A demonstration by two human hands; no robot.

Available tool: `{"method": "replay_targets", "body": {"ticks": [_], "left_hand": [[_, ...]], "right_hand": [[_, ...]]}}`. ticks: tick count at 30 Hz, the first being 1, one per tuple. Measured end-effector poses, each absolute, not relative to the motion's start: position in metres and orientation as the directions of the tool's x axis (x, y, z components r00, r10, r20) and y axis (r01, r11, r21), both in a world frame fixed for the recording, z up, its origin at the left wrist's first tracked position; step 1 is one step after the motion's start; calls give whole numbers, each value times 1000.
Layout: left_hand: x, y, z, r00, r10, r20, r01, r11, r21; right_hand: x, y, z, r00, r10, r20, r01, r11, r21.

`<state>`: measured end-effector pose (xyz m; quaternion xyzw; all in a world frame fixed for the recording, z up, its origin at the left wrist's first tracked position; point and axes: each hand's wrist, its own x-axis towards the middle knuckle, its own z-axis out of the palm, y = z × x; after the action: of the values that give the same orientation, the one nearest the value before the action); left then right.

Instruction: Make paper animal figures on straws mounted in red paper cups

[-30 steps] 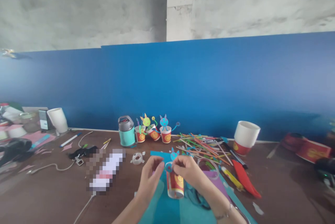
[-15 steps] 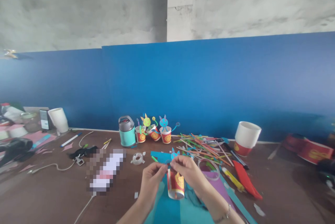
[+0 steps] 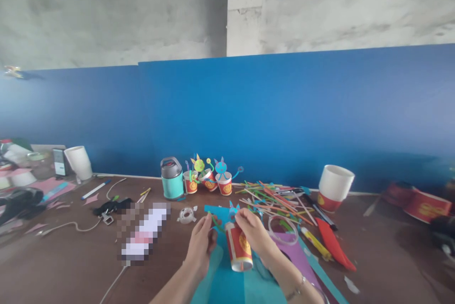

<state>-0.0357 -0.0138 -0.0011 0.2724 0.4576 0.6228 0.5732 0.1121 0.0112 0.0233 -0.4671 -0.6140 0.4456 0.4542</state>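
A red-and-white paper cup (image 3: 239, 248) is tipped on its side, its open mouth toward me. My right hand (image 3: 253, 230) is closed on its far end. Just beyond the fingertips is a blue paper cat-like head (image 3: 232, 209), partly covered. To the cup's left, my left hand (image 3: 202, 242) has its thumb and fingertips at a narrow green strip (image 3: 217, 224) that runs toward the cup's far end. It seems to pinch the strip, though some fingers are hidden. Blue paper sheets (image 3: 227, 287) lie beneath both hands.
Several cup figures (image 3: 224, 184) stand at the back beside a turquoise flask (image 3: 173, 182). A tape roll (image 3: 186, 215) is left of my hands. Scattered coloured sticks (image 3: 273, 200), a yellow tube (image 3: 316, 243), a red pouch (image 3: 332, 242) and stacked white cups (image 3: 335, 188) lie rightward.
My left hand has drawn back leftward from the cup's far end, uncovering more of the green strip. The cup has tilted slightly in my right hand, and the blue head has shifted a little left.
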Motion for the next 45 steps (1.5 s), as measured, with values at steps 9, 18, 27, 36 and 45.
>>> {"method": "replay_targets", "body": {"ticks": [9,18,27,36,45], "left_hand": [[-37,-14,3,82,978,-190,-428,207,880],[-33,-19,7,64,994,-85,-272,99,957],[-34,-15,-1,31,1000,3,-173,3,985],[-32,-21,8,-3,995,98,-15,-98,995],[-31,-18,5,-67,997,42,-26,-44,999]], "right_hand": [[112,9,29,-254,955,151,249,216,-944],[111,9,31,-241,951,194,301,263,-917],[109,12,21,-198,959,205,305,259,-917],[106,6,23,-187,949,253,365,306,-879],[106,4,27,-226,944,242,421,318,-849]]}}
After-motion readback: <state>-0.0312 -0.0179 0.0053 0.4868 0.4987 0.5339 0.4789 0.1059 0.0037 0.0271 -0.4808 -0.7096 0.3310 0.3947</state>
